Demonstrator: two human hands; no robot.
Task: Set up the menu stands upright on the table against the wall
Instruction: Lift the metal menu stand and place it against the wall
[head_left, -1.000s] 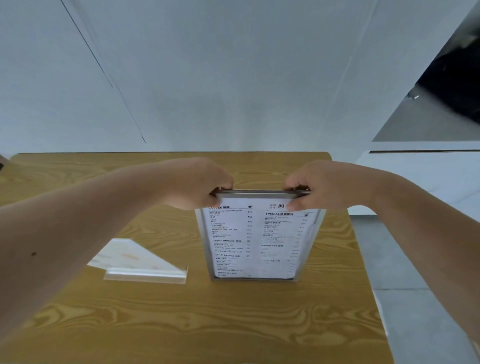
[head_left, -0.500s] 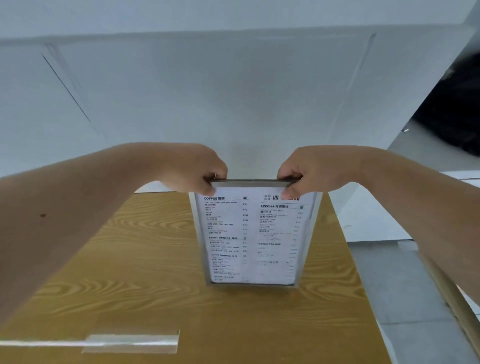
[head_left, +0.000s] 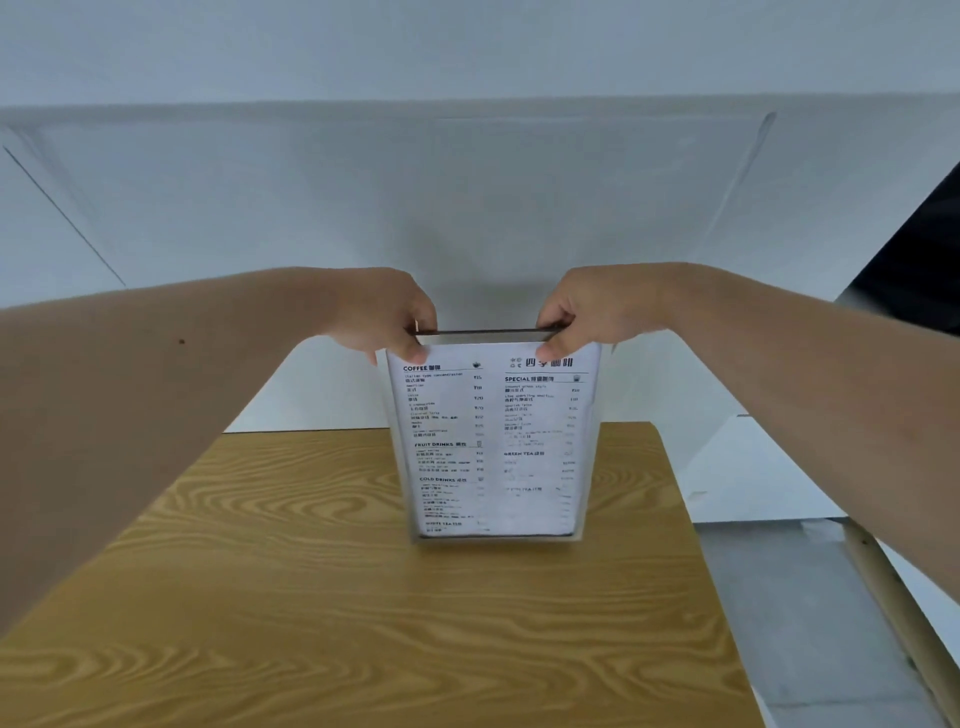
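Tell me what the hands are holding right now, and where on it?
Both hands hold the menu stand by its top edge: left hand at the top left corner, right hand at the top right.

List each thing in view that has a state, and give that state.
Menu stand: upright, printed side facing the camera, base on the table, gripped at both top corners.
Left hand: closed on the stand's top left corner.
Right hand: closed on the stand's top right corner.
Table: wood-grain top, far edge meets the wall; only the menu stand on it in view.
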